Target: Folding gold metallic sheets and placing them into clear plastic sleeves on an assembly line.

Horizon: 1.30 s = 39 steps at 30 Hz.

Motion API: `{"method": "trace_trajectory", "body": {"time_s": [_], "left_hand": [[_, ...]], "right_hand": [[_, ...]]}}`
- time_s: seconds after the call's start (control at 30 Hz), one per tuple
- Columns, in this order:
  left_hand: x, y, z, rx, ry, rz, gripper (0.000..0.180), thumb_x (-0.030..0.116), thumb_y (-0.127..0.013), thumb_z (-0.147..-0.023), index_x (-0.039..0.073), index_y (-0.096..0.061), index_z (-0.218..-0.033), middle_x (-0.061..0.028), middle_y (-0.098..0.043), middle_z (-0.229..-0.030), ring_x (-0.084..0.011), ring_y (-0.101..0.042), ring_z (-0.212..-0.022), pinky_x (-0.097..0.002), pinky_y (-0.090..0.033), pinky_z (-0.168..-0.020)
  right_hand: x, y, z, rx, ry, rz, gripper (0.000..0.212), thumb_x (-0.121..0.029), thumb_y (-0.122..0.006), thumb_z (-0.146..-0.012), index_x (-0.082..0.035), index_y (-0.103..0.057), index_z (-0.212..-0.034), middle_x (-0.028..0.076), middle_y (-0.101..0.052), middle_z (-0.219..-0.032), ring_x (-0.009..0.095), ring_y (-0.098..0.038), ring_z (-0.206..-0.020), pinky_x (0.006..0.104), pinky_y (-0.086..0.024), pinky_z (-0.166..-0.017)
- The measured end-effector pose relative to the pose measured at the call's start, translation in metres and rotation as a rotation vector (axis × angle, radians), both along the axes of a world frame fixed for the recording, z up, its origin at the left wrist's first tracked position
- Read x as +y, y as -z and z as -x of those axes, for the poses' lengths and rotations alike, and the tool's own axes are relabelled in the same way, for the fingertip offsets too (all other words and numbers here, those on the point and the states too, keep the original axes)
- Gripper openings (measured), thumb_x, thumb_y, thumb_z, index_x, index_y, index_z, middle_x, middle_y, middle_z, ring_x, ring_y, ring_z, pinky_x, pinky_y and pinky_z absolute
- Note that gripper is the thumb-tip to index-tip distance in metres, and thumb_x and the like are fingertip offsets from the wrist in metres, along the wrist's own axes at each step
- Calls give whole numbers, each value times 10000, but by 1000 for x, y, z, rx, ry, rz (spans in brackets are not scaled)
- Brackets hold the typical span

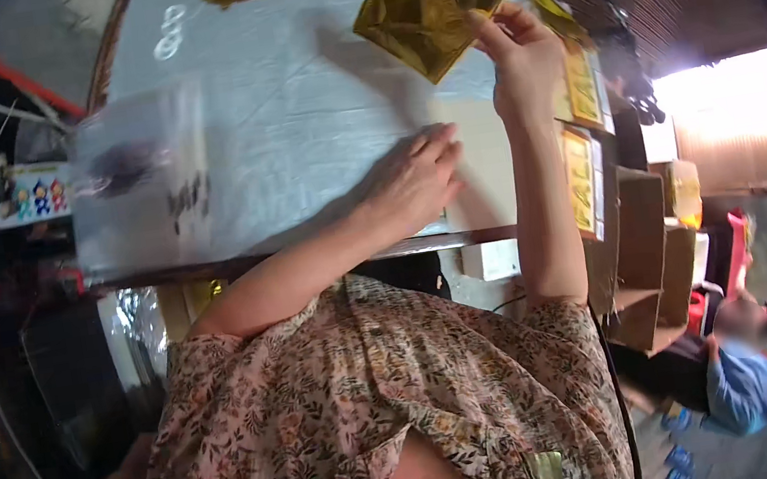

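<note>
My right hand (529, 54) is raised over the far right of the table and pinches the edge of a shiny gold foil sheet (429, 10) between thumb and fingers. The foil hangs in creased folds, with one corner pointing down toward me, and runs out past the top of the view. Lower and to the left, my left hand (414, 180) rests low over the tabletop with its fingers stretched out and nothing in them. Its fingertips lie at the edge of a flat beige card (479, 151).
The table has a grey covered top (275, 107). A clear plastic bag or sheet (136, 177) lies at its left, and small white rings (169, 33) lie farther back. Open cardboard boxes (637, 241) stand right. A person in blue (742, 384) sits at lower right.
</note>
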<state>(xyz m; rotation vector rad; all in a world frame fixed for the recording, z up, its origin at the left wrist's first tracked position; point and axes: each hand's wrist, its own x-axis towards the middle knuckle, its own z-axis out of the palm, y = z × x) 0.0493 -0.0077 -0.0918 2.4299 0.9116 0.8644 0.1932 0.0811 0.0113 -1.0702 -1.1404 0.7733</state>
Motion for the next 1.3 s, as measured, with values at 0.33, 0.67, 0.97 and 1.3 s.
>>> {"method": "trace_trajectory", "body": {"time_s": [0.33, 0.67, 0.97, 1.3], "left_hand": [[61, -1, 181, -938, -281, 1245, 685, 538, -430, -1060, -53, -472, -1404, -223, -640, -1253, -266, -691, -1066, -386, -564, -955], [109, 14, 186, -478, -302, 765, 373, 293, -585, -1017, 17, -665, -1255, -62, -729, -1018, -115, -654, -900, -295, -515, -801], [117, -3, 203, -119, -333, 282, 367, 278, -562, -1041, 16, -643, -1284, -76, -692, -1230, -176, -643, -1117, -308, -488, -979], [123, 3, 193, 59, 7, 29, 500, -24, -578, -851, 79, -611, -1339, -96, -532, -1484, -300, -523, -1344, -370, -427, -1124]], "right_hand": [[-40, 78, 104, -1205, -238, -532, 368, -126, -800, -788, -53, -659, -1121, 126, -684, -992, 333, -667, -837, 400, -551, -719], [-11, 87, 62, -623, -304, 91, 721, -133, -826, -823, 5, -492, -1447, 110, -655, -1276, 205, -614, -1173, 327, -462, -996], [-42, 81, 73, -702, -402, 76, 523, -83, -781, -835, -44, -623, -1332, 96, -649, -1267, 267, -551, -1243, 381, -407, -1090], [-72, 69, 33, -974, -717, -111, 403, -119, -781, -815, -39, -692, -1200, 89, -665, -1231, 306, -543, -1236, 428, -390, -1081]]}}
